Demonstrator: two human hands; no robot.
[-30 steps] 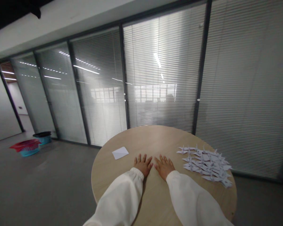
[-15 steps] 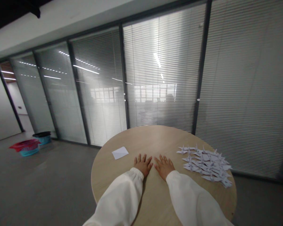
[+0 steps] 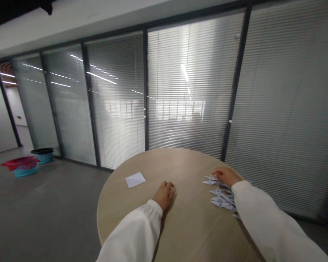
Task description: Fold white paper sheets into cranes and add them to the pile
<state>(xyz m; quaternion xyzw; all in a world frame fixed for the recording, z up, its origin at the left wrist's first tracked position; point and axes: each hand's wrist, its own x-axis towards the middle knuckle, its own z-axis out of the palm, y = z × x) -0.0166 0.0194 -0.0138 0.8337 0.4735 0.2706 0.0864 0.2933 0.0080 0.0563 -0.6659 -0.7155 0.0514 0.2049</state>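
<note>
A round wooden bench (image 3: pixel 186 225) fills the lower middle of the head view, standing in front of a wall of glass panels with shut blinds. On its right side lies a pile of white paper cranes (image 3: pixel 221 198), a loose band whose long axis runs from the far left toward the near right, where it passes under the right sleeve. The right hand (image 3: pixel 226 175) lies over the far end of that pile, palm down and pointing left. Its fingers (image 3: pixel 215 172) bend down onto the outermost crane (image 3: pixel 210 179), which sits just left of the fingertips with its wings spread flat. Whether they pinch it or only touch it cannot be told. The left hand (image 3: pixel 164 194) rests on bare wood near the middle of the bench, well apart from the cranes, so the right hand is far nearer to them. Its fingers are curled in together, and nothing shows in them. A flat white sheet (image 3: pixel 135 179) lies to the far left of that hand, near but not touching it. On the floor at the far left stand a blue basin with a red one on it (image 3: pixel 20 165) and a dark-rimmed basin (image 3: pixel 43 154). What they hold cannot be made out.
</note>
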